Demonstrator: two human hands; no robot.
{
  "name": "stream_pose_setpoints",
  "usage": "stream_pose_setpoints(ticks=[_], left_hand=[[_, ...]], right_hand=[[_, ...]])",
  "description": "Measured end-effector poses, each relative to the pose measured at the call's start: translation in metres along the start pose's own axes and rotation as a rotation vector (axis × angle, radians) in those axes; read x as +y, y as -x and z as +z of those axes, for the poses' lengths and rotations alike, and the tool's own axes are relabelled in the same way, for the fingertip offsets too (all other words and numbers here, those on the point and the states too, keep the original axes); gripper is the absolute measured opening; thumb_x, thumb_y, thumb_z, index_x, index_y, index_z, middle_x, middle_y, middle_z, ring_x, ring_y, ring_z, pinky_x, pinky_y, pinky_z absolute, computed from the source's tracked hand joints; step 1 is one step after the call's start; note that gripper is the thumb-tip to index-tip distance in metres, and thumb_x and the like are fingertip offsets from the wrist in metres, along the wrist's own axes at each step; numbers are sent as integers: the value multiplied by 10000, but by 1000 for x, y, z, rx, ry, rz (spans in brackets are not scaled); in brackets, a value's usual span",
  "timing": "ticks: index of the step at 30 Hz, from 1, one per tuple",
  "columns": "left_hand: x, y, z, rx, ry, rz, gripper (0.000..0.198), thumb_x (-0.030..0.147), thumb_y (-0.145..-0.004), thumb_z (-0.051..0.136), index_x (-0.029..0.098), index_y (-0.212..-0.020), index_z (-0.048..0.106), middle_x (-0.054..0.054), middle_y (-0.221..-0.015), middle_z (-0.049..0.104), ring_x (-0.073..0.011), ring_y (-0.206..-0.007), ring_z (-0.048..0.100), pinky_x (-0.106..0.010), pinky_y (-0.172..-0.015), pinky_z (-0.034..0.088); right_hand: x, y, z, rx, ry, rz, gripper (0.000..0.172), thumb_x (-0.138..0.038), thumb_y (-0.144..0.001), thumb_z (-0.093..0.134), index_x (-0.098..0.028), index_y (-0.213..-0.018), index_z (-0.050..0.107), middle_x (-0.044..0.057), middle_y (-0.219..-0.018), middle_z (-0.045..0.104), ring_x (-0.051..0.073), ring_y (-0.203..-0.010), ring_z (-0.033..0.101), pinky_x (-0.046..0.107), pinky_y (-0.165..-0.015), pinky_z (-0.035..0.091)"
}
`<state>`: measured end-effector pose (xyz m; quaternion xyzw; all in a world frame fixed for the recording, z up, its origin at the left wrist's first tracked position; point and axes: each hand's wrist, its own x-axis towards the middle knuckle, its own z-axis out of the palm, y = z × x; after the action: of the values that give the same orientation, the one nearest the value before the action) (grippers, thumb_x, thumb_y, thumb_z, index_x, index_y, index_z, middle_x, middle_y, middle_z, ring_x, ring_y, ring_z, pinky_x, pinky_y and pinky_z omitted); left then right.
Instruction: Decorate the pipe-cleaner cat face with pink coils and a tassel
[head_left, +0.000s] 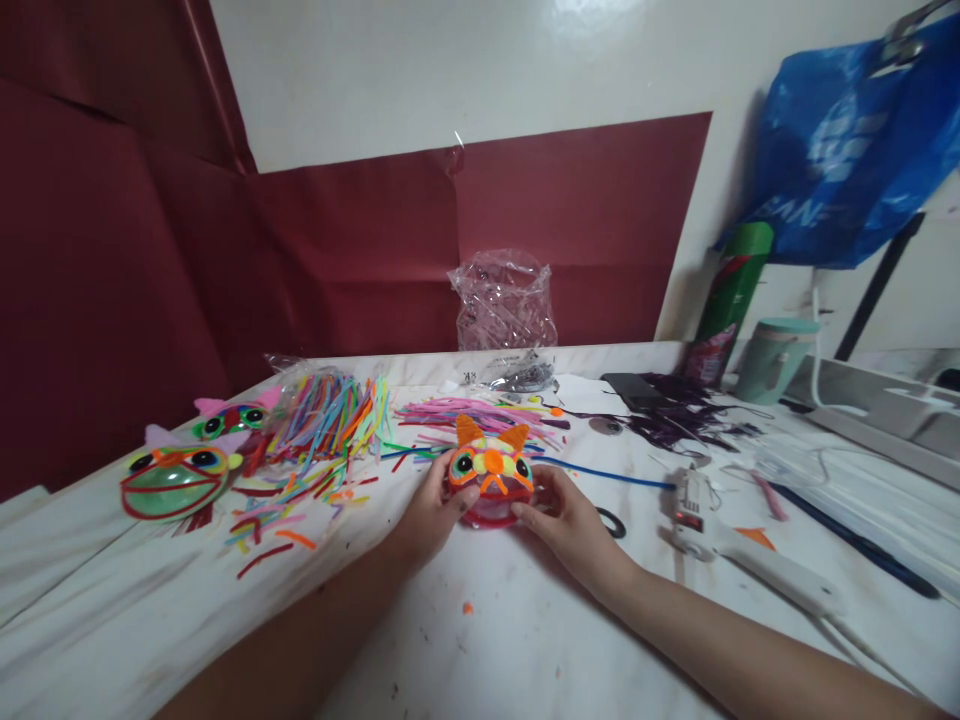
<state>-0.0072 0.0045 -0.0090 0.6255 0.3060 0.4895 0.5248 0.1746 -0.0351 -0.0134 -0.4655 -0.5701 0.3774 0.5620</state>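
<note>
Between my two hands is an animal-face craft ornament [493,464], with orange ears, googly eyes, yellow and orange trim and a clear red lower part. My left hand [435,510] grips its left side, thumb on the front. On the other side my right hand [564,520] holds it with thumb and fingers. Blue pipe cleaners [600,471] stretch out behind it to both sides. Just beyond lie pink pipe cleaners [465,411]. Scissors, of which a black handle loop [613,522] shows, lie by my right hand, partly hidden.
Two similar face ornaments, a green one [176,485] and another [232,420] behind it, stand at left beside multicoloured pipe cleaners [330,420]. At right lie a glue gun [772,570], purple strips [667,415] and a dark pen-like stick [855,540]. A green mug [776,362] stands behind.
</note>
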Motion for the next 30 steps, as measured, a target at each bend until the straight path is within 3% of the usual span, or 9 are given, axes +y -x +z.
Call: stream_pose_setpoints(ticks=[3, 7, 12, 16, 21, 25, 30], left_hand=[[4, 1, 1, 31, -64, -4, 519, 366, -770, 592, 169, -1218, 423, -131, -1259, 522, -268, -1139, 505, -387, -938, 419], [9, 5, 3, 171, -247, 47, 559, 333, -768, 598, 166, -1259, 388, -151, -1328, 445, -278, -1209, 433, -404, -970, 391], [11, 9, 3, 104, -404, 182, 567, 235, -723, 638, 204, -1254, 443, -117, -1288, 484, -283, -1202, 436, -442, -1026, 320], [15, 12, 5, 151, -561, 315, 545, 179, -665, 668, 237, -1187, 523, -91, -1295, 469, -285, -1227, 397, -458, -1049, 281], [23, 12, 2, 41, -819, 530, 219, 189, -810, 508, 223, -984, 637, -95, -1236, 537, -243, -1165, 475, -401, -1002, 355], [32, 10, -1, -6, -954, 575, 205, 194, -848, 451, 202, -920, 643, -118, -1174, 592, -256, -1131, 510, -425, -981, 363], [42, 9, 3, -94, -1071, 578, 250, 190, -877, 376, 179, -881, 625, -140, -1212, 566, -278, -1199, 448, -484, -1008, 314]], right_hand=[[1, -1, 0, 11, -17, 9, 404, -359, -617, 672, -208, -958, 516, 24, -851, 610, 164, -671, 550, 314, -625, 479], [2, -1, 1, 41, 0, -12, 403, -317, -632, 657, -202, -982, 496, 32, -868, 607, 166, -685, 561, 328, -636, 495], [1, -1, 0, 57, 28, -76, 371, -322, -644, 649, -217, -967, 502, 50, -951, 604, 194, -806, 590, 345, -689, 513], [-1, -2, 0, 41, 27, -86, 371, -357, -655, 637, -220, -970, 498, 58, -976, 596, 206, -863, 591, 352, -726, 510], [-2, -2, 0, 34, 45, -93, 343, -350, -663, 625, -212, -951, 500, 60, -954, 589, 207, -840, 590, 359, -723, 505], [0, -2, 1, 34, 71, -115, 342, -322, -678, 621, -208, -973, 493, 66, -975, 582, 201, -813, 589, 361, -702, 505], [1, -2, 1, 25, 101, -114, 319, -320, -696, 599, -198, -971, 495, 73, -983, 577, 207, -837, 585, 356, -692, 505]])
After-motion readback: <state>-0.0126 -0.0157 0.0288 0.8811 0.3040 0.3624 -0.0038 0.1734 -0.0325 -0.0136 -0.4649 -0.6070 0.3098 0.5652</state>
